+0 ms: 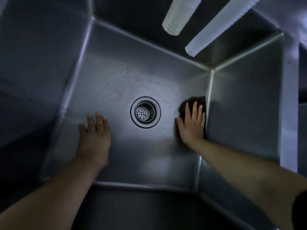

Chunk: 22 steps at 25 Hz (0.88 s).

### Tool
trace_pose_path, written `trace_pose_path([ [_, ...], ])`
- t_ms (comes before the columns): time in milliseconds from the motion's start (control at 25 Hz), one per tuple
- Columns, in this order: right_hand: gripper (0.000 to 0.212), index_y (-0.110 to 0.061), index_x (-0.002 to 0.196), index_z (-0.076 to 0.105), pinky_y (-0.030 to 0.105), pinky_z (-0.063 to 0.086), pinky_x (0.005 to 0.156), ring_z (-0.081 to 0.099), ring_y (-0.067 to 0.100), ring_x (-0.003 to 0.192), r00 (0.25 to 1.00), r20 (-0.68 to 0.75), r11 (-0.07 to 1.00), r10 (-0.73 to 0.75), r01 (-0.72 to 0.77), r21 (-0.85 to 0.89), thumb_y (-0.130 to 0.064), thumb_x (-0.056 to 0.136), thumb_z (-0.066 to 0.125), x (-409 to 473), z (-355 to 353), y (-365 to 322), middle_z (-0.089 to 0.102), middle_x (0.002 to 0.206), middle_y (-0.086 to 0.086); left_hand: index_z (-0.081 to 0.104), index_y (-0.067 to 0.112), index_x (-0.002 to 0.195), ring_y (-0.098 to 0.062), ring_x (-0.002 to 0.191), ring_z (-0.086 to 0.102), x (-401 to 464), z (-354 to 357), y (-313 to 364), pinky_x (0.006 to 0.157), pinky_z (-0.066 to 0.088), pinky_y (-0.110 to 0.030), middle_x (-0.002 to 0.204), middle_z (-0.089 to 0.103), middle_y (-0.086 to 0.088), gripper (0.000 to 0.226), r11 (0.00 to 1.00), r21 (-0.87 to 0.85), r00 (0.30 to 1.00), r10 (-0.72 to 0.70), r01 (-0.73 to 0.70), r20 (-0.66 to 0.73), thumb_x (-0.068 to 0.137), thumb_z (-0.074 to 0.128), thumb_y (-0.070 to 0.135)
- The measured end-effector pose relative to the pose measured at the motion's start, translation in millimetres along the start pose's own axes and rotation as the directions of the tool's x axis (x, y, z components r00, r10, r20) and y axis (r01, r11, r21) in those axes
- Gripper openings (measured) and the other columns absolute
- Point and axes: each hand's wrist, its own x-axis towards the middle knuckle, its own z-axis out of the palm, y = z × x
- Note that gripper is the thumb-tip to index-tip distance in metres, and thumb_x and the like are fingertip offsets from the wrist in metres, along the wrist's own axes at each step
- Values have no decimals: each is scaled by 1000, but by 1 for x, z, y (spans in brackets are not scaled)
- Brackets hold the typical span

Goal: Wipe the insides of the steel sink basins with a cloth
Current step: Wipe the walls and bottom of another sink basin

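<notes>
Both hands are down in the basin, head view only: right hand [192,125] flat, fingers straight, pressing a dark cloth [197,101] on the basin floor [116,83] hard against the right wall [240,113]; left hand [95,131] spread flat on bare steel, holding nothing. I judge floor wiping is in hand; next I'd carry the cloth along the wall seam, then up the wall. Steel looks streaked, probably wet, so slippery. Drain strainer [145,112] lies between the hands. Two pale ribbed tubes [179,14] hang overhead. Dim room.
</notes>
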Motion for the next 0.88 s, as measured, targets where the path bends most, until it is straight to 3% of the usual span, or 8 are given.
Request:
trace_pose_path([
  [120,66,-24,151,3,41,-7,118,-10,28,146,998,66,1000,-7,6,15,-48,97,31,47,-18,4,-7,159,10,-9,-5,146,-47,143,0,-1,2,-2,114,17,-56,154,-10,-28,132,1000,-19,1000,10,-10,2,62,81,45],
  [280,72,-18,152,3,43,-9,116,-9,32,145,995,91,999,-40,39,22,-54,94,26,2,-3,10,-6,158,15,-9,-5,146,-46,143,0,-4,-2,-2,115,17,-54,155,-10,-27,134,1000,-21,1000,13,-13,4,61,81,47],
  [400,81,-8,148,20,47,1,114,11,44,141,990,93,994,-110,112,-18,-63,89,16,-79,27,10,19,152,28,-9,-5,146,-45,143,-1,-4,-2,-1,114,18,-54,155,-9,-26,133,1000,-27,1000,15,-16,-1,61,81,46],
  [480,81,-6,145,21,45,3,111,12,43,137,984,108,989,-140,144,-30,-66,91,9,-121,37,0,28,147,32,-9,-5,146,-45,143,0,-5,-2,-1,114,18,-54,155,-9,-26,133,1000,-15,1000,13,-13,-4,61,81,46],
  [600,83,-12,149,0,45,-11,111,-12,34,140,963,151,975,-224,222,25,-66,89,16,-131,36,-32,5,153,30,-6,-5,146,-46,143,1,-5,-2,1,114,20,-54,155,-7,-27,132,1000,-15,1000,8,-8,-18,61,81,46],
  [680,78,-15,149,7,51,-4,111,-6,36,141,940,89,944,-329,324,67,-59,87,27,-115,34,-64,10,153,29,-6,-4,146,-46,143,1,-4,-2,0,113,20,-54,155,-7,-27,133,1000,-21,1000,16,-16,-23,60,81,48],
  [800,70,-17,147,20,54,3,112,5,37,142,817,108,824,-567,562,74,-52,87,31,-108,33,-101,21,153,25,-8,-3,147,-45,143,-2,-3,-1,-2,114,18,-52,155,-9,-25,135,999,-19,999,26,-27,-20,60,79,54],
  [880,68,-21,149,18,52,-6,115,-3,35,144,646,109,653,-756,755,58,-45,89,38,-116,36,-94,12,156,20,-7,-3,147,-45,143,-2,-4,-2,-2,115,17,-52,155,-10,-25,134,999,-32,999,29,-30,-25,60,79,54],
])
